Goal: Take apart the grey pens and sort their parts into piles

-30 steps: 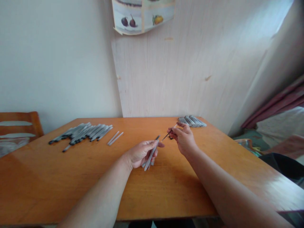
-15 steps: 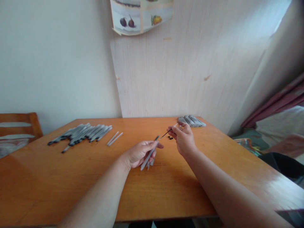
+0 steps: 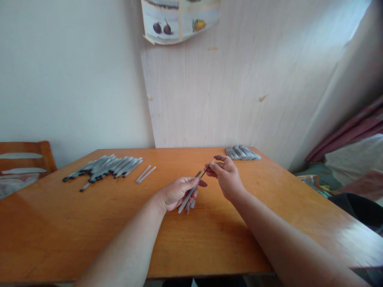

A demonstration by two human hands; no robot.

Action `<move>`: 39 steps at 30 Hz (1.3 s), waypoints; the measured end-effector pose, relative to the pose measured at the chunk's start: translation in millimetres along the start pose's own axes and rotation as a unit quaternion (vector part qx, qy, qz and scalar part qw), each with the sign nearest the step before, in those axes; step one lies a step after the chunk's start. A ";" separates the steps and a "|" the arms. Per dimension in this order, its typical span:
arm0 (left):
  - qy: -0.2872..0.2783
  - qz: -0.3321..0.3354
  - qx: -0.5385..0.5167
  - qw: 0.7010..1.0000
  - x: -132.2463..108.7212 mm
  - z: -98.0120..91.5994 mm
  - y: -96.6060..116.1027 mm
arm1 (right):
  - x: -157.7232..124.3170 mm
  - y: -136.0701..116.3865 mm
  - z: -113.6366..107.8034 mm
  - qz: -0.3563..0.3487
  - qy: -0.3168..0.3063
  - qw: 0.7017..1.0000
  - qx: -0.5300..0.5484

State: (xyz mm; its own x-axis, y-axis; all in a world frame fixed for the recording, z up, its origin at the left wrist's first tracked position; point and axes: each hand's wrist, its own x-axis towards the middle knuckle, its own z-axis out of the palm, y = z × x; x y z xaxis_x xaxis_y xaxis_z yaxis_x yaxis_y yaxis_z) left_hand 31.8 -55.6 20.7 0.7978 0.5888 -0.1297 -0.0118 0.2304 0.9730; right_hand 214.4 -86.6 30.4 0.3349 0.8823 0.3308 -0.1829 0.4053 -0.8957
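Observation:
My left hand (image 3: 181, 192) is closed around several grey translucent pen barrels (image 3: 186, 201), which slant down toward me below the fingers. One barrel points up and to the right past the thumb. My right hand (image 3: 226, 174), to the right and slightly higher, pinches a thin pen refill (image 3: 204, 172) with a dark shaft and a pale end. The refill's lower tip meets the barrels at my left fingertips; whether it is inside one I cannot tell. Two loose pale tubes (image 3: 145, 174) lie on the table to the left of my hands.
On the wooden table (image 3: 119, 231), a pile of grey pens with black ends (image 3: 104, 167) lies at the left. A bundle of thin grey sticks (image 3: 242, 152) lies at the far right. A wooden chair (image 3: 44, 157) stands beyond the left edge, and a wall rises behind.
My right hand has moved left and slightly down, bringing the refill's tip to the barrels in my left hand. Small black pieces seen beside the right hand earlier are now hidden.

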 end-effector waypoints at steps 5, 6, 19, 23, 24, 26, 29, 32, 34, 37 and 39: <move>0.027 0.020 -0.013 0.999 1.6 1.6 0.2 | -5.9 2.7 5.7 0.016 -0.068 0.996 -0.052; 0.034 0.024 -0.014 0.999 2.0 1.6 0.4 | -7.0 4.0 7.1 0.018 -0.084 0.995 -0.058; 0.070 0.062 -0.032 0.995 5.6 -2.2 -1.1 | -10.5 10.6 5.5 0.005 -0.160 0.976 -0.149; 0.073 0.082 -0.021 0.994 3.9 -2.6 1.2 | -11.6 7.8 7.7 0.015 -0.148 0.979 -0.143; 0.078 0.083 -0.020 0.993 3.4 -3.0 1.9 | -11.3 7.6 7.8 0.016 -0.142 0.979 -0.144; 0.087 0.079 -0.022 0.993 2.6 -3.9 3.1 | -8.8 7.3 6.1 0.015 -0.125 0.981 -0.149; 0.098 0.075 -0.033 0.992 2.3 -5.9 4.5 | 1.2 8.0 -4.2 0.011 -0.073 0.984 -0.163; 0.112 0.074 -0.052 0.990 2.3 -8.1 6.0 | 17.9 11.7 -24.5 0.014 0.007 0.980 -0.196; 0.124 0.078 -0.064 0.987 2.1 -9.6 6.9 | 29.9 17.0 -41.2 0.002 0.056 0.965 -0.255; 0.132 0.086 -0.075 0.985 1.9 -11.6 7.6 | 44.2 27.4 -64.1 -0.021 0.094 0.930 -0.356; 0.131 0.088 -0.078 0.984 2.0 -12.6 7.7 | 49.6 33.4 -74.5 -0.030 0.057 0.890 -0.451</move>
State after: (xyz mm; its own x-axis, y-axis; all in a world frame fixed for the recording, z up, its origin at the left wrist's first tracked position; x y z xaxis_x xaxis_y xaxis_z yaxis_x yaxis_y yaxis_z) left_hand 25.8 -42.9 25.5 0.5921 0.8054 -0.0263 -0.2445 0.2106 0.9465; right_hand 293.8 -47.2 -5.2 0.4205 0.8146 0.3995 0.6369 0.0485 -0.7694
